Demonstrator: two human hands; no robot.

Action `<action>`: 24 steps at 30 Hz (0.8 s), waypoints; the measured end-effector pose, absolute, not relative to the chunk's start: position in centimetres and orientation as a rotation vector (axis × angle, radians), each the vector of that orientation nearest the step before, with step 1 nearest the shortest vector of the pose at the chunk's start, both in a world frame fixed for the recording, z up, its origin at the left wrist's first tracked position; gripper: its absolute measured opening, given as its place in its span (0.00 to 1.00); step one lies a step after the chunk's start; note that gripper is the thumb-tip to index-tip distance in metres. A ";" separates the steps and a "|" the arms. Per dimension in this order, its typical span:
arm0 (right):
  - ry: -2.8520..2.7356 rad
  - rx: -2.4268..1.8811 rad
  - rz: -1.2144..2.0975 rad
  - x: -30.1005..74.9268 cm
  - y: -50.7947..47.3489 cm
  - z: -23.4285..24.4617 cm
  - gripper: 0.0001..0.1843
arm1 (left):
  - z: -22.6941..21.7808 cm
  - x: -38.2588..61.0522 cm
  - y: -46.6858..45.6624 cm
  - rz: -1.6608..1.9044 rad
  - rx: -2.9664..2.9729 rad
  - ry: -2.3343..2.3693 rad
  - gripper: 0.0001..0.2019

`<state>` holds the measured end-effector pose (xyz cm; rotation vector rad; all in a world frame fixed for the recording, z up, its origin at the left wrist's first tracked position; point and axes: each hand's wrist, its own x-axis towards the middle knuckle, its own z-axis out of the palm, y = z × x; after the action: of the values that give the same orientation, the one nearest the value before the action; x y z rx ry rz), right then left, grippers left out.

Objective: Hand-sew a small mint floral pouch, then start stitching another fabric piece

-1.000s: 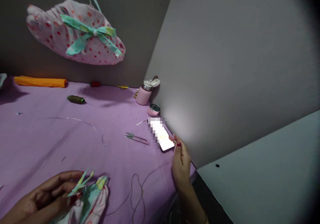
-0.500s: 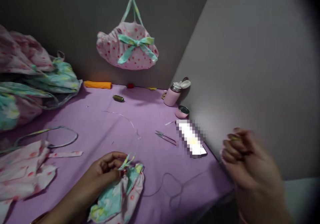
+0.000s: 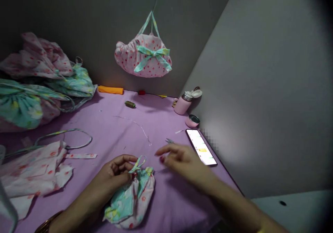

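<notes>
Near the front of the table, my left hand [image 3: 118,172] is closed on a small drawstring pouch [image 3: 131,201]. The pouch has mint floral and pink dotted cloth, with a thin mint loop [image 3: 140,162] standing up at its gathered top. My left thumb and fingers pinch it there. Just right of the pouch hovers my right hand [image 3: 182,160], its index finger stretched toward the pouch and the thumb apart below. I see nothing held between those fingertips. A fine thread [image 3: 160,171] runs from the pouch toward my right hand. Thread snips [image 3: 170,141] lie partly hidden behind that hand.
A lit phone [image 3: 200,146], pink bottle [image 3: 182,103] and its cup lid [image 3: 193,121] line the right edge. A green thread spool [image 3: 130,104] lies behind. Finished-looking bags [image 3: 39,101] and cut pink cloth [image 3: 39,167] fill the left. A dotted bag [image 3: 145,58] hangs above.
My right hand has swung in from the far right, beyond the table edge, to beside the pouch, its fingers uncurling. My left hand keeps its hold. The view has shifted slightly.
</notes>
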<state>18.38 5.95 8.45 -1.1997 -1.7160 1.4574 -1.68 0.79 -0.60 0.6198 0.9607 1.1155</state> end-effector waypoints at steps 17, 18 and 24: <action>-1.774 -1.149 1.659 15.5 4.0 2.8 0.15 | 0.2 -1.2 0.2 1.074 0.569 0.757 0.12; -1.777 -1.146 1.657 15.5 4.0 2.8 0.15 | 0.2 -1.2 0.1 1.069 0.560 0.743 0.12; -1.797 -1.110 1.662 15.4 3.9 3.0 0.16 | 0.1 -1.2 0.3 1.078 0.587 0.749 0.13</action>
<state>15.36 3.88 3.04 -1.1104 -1.7967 1.6622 -1.22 0.28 0.12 0.5870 0.7486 1.0780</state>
